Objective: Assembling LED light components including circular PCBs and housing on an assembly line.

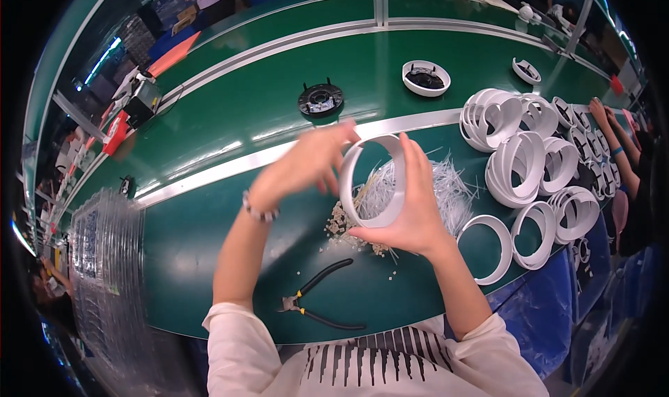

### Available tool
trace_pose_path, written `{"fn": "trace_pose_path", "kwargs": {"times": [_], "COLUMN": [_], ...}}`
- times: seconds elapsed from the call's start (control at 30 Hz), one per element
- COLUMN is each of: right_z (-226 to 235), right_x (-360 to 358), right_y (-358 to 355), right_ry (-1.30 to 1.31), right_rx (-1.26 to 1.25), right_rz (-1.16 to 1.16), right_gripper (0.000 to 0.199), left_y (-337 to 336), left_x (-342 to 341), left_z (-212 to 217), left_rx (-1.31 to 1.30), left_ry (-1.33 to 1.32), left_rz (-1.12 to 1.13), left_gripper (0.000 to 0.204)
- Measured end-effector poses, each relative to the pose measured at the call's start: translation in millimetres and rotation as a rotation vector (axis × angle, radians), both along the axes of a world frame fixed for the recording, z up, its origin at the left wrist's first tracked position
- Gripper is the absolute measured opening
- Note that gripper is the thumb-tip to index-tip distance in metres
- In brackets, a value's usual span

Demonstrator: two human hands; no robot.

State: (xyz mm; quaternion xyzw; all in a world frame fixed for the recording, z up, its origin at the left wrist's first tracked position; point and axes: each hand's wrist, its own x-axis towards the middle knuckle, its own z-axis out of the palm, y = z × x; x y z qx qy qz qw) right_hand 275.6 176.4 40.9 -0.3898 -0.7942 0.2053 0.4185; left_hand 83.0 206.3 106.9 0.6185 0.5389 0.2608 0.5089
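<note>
At centre of frame, holding white ring with right hand and left hand, grip closed; may slip onto trimmed plastic scraps if loosened.

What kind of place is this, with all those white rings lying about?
Most likely a factory assembly line. A long green workbench runs past several people, many identical white plastic rings are stacked on it, and black-handled pliers lie by a pile of trimmed scraps. Both hands hold one ring.
</note>
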Motion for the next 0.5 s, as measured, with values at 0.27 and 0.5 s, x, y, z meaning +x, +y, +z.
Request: {"fn": "trace_pose_path", "kwargs": {"times": [0.27, 0.5], "right_z": [-7, -18], "right_x": [-6, 5], "right_y": [-1, 7], "right_ry": [0.008, 0.387], "right_rx": [0.163, -0.107], "right_rz": [-0.159, -0.129], "right_gripper": [0.125, 0.121], "left_y": [195, 191], "left_x": [-74, -46], "left_z": [-115, -120], "left_rx": [0.272, 0.622], "left_ry": [0.742, 0.536], "left_rz": [0.725, 0.744], "left_gripper": [0.051, 0.043]}}
